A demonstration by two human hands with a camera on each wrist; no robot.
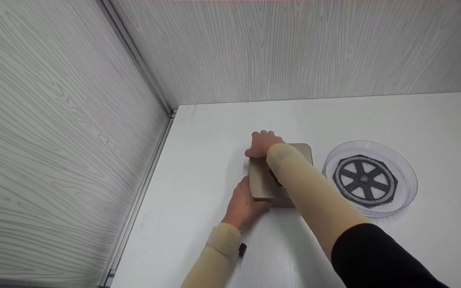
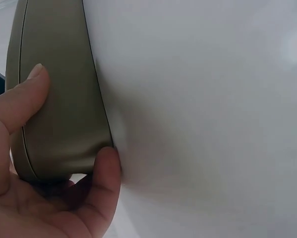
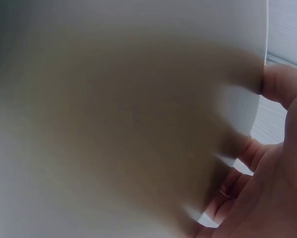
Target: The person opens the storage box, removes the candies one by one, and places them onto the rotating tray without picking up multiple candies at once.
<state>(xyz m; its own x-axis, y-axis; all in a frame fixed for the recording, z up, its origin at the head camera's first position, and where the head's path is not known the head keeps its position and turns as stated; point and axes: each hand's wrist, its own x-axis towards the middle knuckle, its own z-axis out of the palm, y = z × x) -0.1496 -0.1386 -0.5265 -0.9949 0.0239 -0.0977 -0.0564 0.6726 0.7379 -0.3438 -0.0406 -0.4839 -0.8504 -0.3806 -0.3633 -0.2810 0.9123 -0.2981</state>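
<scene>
A metallic tan box [image 1: 262,182] with rounded corners lies on the white table, left of a clear round dish. My left hand [image 1: 246,204] grips its near left corner. In the left wrist view the thumb lies on the box's side [image 2: 64,99], across a thin seam, and fingers curl round the end. My right hand [image 1: 263,144] holds the far left part of the box from above, its fingertips over the far edge. Close up in the right wrist view, thumb and fingers [image 3: 282,84] clasp the edge of the box's smooth top [image 3: 138,124]. The right forearm covers much of the box.
The clear round dish [image 1: 408,188] holds a dark spoked wheel-like piece [image 1: 363,179]. Wood-grain panels rise at the back [image 1: 274,52] and on the left [image 1: 54,140]. A metal rail [image 1: 142,196] runs along the table's left edge. White tabletop [image 1: 198,160] surrounds the box.
</scene>
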